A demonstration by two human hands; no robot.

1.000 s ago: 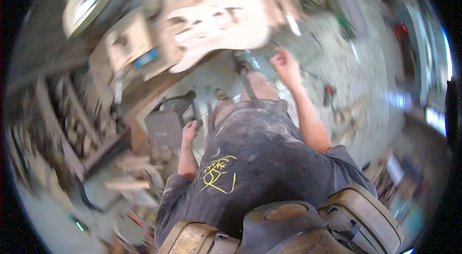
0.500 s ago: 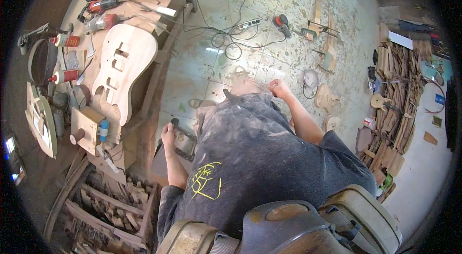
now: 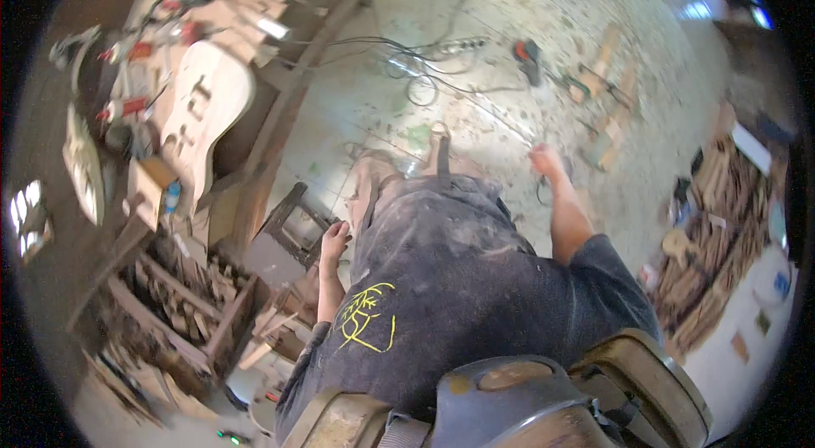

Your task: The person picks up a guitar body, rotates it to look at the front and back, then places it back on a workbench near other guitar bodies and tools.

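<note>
Here, seen from above, a person in a dusty dark shirt with a yellow line drawing on it stands on a pale, speckled concrete floor. The left hand hangs at the person's side just beside a dark wooden stool; its fingers are loosely curled and hold nothing, and whether the fingertips touch the stool cannot be told. The stool has a square, dark-stained frame with slim legs and a greyish seat, and it stands between the person and a long wooden workbench. The right hand is swung out on the far side of the body from the stool, blurred, fingers loosely open, with nothing visibly in it. On the workbench, beyond the stool, lies an unfinished guitar body of pale bare wood, its cavities cut out, with red-handled tools scattered near it. Below the stool, a rack of stacked wood offcuts stands against the bench. Well apart from the stool, on the open floor, black cables loop toward a power strip, and a red-and-black power tool lies further off.
</note>
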